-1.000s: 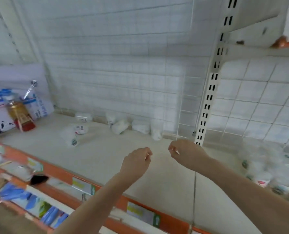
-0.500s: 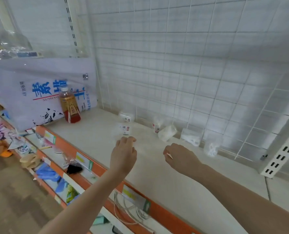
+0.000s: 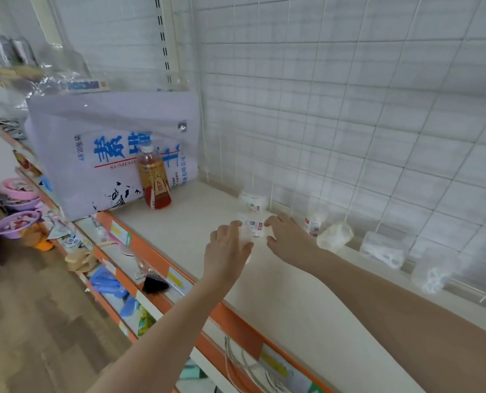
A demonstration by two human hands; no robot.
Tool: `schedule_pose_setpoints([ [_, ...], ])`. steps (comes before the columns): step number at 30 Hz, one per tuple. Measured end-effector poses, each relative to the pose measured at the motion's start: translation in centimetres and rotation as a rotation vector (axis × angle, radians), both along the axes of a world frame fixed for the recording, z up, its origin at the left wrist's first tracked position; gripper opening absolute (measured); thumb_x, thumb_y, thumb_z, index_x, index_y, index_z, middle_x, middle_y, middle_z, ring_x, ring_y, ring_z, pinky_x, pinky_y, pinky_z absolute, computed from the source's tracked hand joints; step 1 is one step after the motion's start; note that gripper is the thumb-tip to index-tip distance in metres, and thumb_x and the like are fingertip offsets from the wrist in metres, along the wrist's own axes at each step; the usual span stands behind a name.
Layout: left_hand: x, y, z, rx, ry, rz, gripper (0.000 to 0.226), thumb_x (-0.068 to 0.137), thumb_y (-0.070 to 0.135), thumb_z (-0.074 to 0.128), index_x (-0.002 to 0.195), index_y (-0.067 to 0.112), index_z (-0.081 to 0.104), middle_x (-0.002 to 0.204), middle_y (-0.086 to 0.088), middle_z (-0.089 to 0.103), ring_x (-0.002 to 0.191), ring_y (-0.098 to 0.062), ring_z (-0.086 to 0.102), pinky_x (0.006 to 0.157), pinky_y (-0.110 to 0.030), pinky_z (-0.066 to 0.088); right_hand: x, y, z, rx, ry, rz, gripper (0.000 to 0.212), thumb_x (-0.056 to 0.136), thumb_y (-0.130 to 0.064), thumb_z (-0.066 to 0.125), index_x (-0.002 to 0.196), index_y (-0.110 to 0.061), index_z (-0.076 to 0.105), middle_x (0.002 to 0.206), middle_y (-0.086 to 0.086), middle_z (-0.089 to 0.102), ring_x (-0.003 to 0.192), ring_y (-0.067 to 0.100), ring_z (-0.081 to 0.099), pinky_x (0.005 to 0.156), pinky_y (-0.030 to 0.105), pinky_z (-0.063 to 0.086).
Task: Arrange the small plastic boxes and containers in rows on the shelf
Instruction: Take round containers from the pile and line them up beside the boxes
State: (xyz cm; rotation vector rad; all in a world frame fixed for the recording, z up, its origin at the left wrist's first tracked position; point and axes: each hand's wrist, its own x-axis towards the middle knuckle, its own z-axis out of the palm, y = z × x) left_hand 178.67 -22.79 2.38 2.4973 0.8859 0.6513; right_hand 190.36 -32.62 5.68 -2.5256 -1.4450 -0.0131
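Small clear plastic container with a barcode label (image 3: 251, 228) sits on the cream shelf board (image 3: 278, 282), about midway between front edge and back grid, directly between the two hands. Left hand (image 3: 227, 251) is against its left side, fingers (image 3: 224, 231) curled loosely toward it; whether they actually grip it cannot be told because of blur. Right hand (image 3: 288, 239) is at its right side, fingers (image 3: 274, 221) bent and close together at the container's top right corner; contact looks likely, grip not confirmable.

Second small clear labelled box (image 3: 253, 202) stands just behind it, near the white wire grid back panel (image 3: 349, 123). Small white bottle with a red label (image 3: 312, 226) stands just right of the right hand, close to the grid. Next along the back edge, going right: a clear round tub lying tilted (image 3: 335, 236), a clear rectangular box with white contents (image 3: 383, 249), and a clear packet with white contents (image 3: 434, 276); these are spaced apart, not in an even row.

At the shelf's left end an amber drink bottle with a white cap (image 3: 154, 180) stands upright, in front of a large white wrapped pack with blue characters (image 3: 108, 148). Orange price rail (image 3: 230, 321) runs along the front edge of the shelf.
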Motion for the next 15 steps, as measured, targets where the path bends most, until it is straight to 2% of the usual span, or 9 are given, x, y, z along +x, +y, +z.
schedule_pose_setpoints([
  [6, -0.4, 1.5, 0.5, -0.001, 0.049, -0.004, 0.044, 0.091, 0.034, 0.054, 0.13, 0.02, 0.037, 0.126, -0.005, 0.045, 0.114, -0.022, 0.042, 0.079, -0.034, 0.045, 1.1, 4.7, 0.0, -0.041, 0.048, 0.047, 0.043, 0.094, -0.014, 0.047, 0.134, -0.003, 0.037, 0.136, 0.015, 0.037, 0.128, 0.03, 0.034, 0.103, 0.029, 0.022],
  [12, -1.0, 1.7, 0.3, -0.039, 0.028, 0.012, 0.044, 0.092, 0.035, 0.054, 0.131, 0.023, 0.037, 0.127, -0.002, 0.044, 0.114, -0.02, 0.042, 0.077, -0.033, 0.046, 1.5, 6.6, -1.7, -0.077, 0.085, -0.003, 0.053, 0.094, -0.025, 0.051, 0.138, -0.003, 0.03, 0.143, 0.016, 0.034, 0.131, 0.032, 0.033, 0.103, 0.043, 0.037],
  [15, -0.8, 1.6, 0.3, -0.048, 0.032, 0.023, 0.042, 0.092, 0.036, 0.052, 0.129, 0.023, 0.037, 0.126, -0.003, 0.044, 0.113, -0.02, 0.041, 0.076, -0.033, 0.045, 1.6, 6.2, -2.7, -0.096, 0.095, -0.066, 0.061, 0.091, -0.036, 0.054, 0.141, -0.014, 0.026, 0.13, 0.01, 0.045, 0.12, 0.029, 0.045, 0.094, 0.042, 0.039],
])
